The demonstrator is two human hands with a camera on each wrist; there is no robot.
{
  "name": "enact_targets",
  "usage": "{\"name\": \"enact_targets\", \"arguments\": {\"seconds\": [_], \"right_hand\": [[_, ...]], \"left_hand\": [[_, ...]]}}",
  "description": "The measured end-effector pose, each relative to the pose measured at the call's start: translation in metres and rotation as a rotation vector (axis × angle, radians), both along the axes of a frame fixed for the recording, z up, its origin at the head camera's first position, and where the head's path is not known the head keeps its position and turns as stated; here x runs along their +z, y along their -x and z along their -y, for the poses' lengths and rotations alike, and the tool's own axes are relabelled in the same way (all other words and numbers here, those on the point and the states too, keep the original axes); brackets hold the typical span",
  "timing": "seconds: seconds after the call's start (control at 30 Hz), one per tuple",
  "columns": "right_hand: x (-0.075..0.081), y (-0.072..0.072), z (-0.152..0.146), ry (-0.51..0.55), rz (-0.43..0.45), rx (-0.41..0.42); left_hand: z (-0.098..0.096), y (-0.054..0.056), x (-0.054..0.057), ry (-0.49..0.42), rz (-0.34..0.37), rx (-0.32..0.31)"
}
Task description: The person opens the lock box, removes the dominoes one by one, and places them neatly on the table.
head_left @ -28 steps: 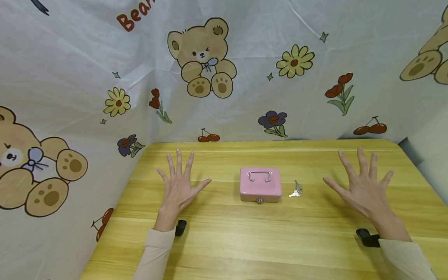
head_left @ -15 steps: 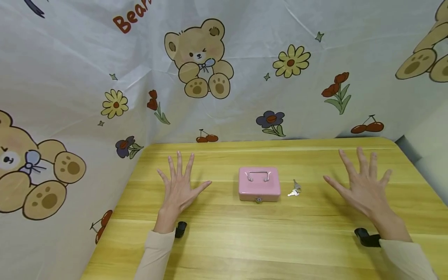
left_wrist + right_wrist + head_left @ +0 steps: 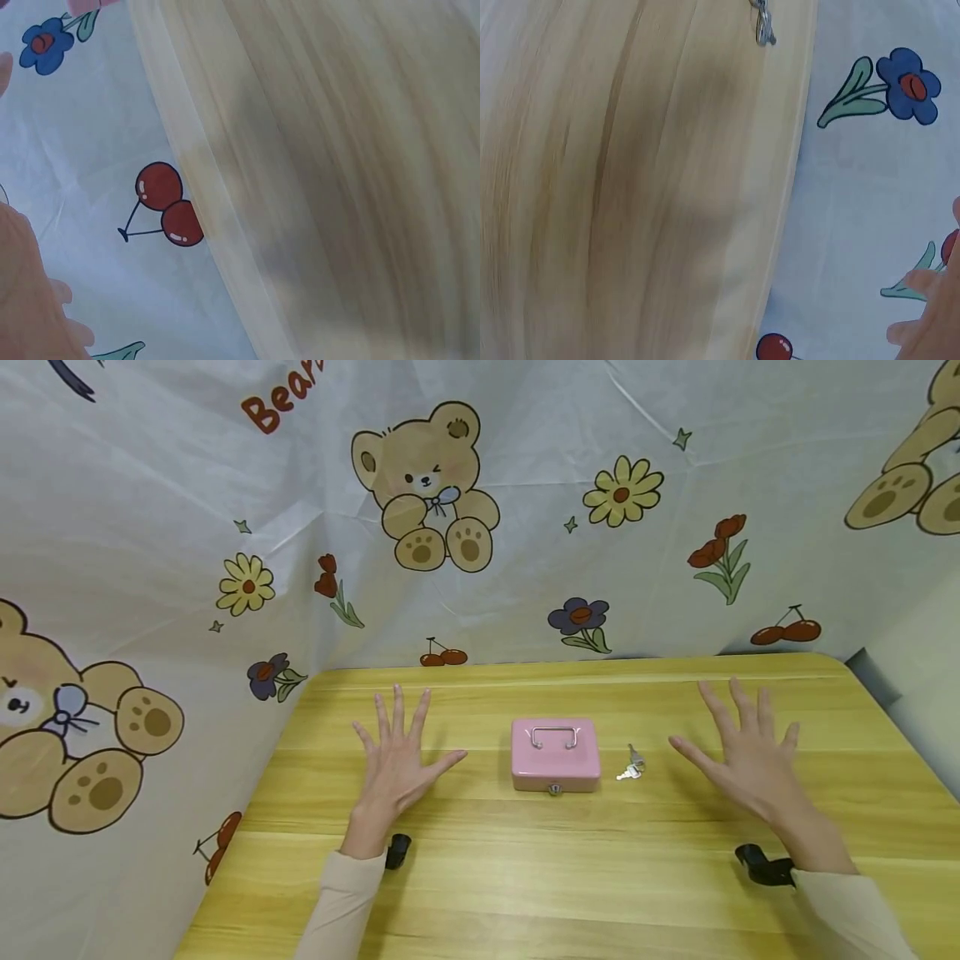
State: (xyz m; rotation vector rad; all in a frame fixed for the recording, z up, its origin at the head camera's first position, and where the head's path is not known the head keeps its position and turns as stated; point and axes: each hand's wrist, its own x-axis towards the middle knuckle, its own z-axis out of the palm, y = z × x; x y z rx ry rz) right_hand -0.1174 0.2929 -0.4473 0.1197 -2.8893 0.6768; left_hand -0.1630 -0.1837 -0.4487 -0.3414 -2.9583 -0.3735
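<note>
A pink cash box with a metal carry handle on its lid and a small lock at its front stands closed on the table. Just right of it lie silver keys, whose end also shows at the top of the right wrist view. My left hand hovers left of the box, fingers spread and straight, holding nothing. On the other side, my right hand is spread the same way to the right of the keys, its palm free of any object.
The wooden table has rounded far corners. A white cloth printed with bears, flowers and cherries hangs behind it and along the left side. Each wrist carries a black camera mount.
Both hands have moved inward toward the cash box, the right one farther than the left. Their fingers stay spread. The box and keys have not moved on the table.
</note>
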Motion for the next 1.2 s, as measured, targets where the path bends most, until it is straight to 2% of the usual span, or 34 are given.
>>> {"name": "enact_targets", "arguments": {"seconds": [0.1, 0.2, 0.33, 0.43, 0.53, 0.7, 0.87, 1.0, 1.1, 1.2], "right_hand": [[-0.002, 0.0, 0.011, 0.028, 0.021, 0.01], [-0.006, 0.0, 0.027, 0.061, 0.051, 0.017], [-0.015, 0.001, 0.05, 0.095, 0.099, 0.003], [-0.022, 0.003, 0.066, 0.112, 0.139, -0.034], [-0.027, 0.004, 0.078, 0.112, 0.163, -0.08], [-0.031, 0.005, 0.086, 0.163, 0.177, -0.141], [-0.031, 0.01, 0.082, 0.286, 0.24, -0.15], [-0.029, 0.011, 0.078, 0.325, 0.283, -0.145], [-0.029, 0.007, 0.076, 0.323, 0.248, -0.137], [-0.033, -0.001, 0.077, 0.336, 0.161, -0.139]], "left_hand": [[-0.009, -0.002, -0.002, -0.107, 0.025, -0.041], [-0.024, -0.004, -0.004, -0.297, 0.081, -0.116], [-0.051, -0.007, -0.005, -0.516, 0.197, -0.209], [-0.068, -0.006, -0.008, -0.605, 0.287, -0.265], [-0.079, -0.003, -0.012, -0.636, 0.334, -0.307], [-0.089, 0.002, -0.019, -0.623, 0.342, -0.345], [-0.091, 0.007, -0.025, -0.616, 0.339, -0.37], [-0.092, 0.011, -0.029, -0.625, 0.333, -0.382], [-0.094, 0.013, -0.031, -0.627, 0.329, -0.404], [-0.096, 0.014, -0.032, -0.617, 0.328, -0.418]]}}
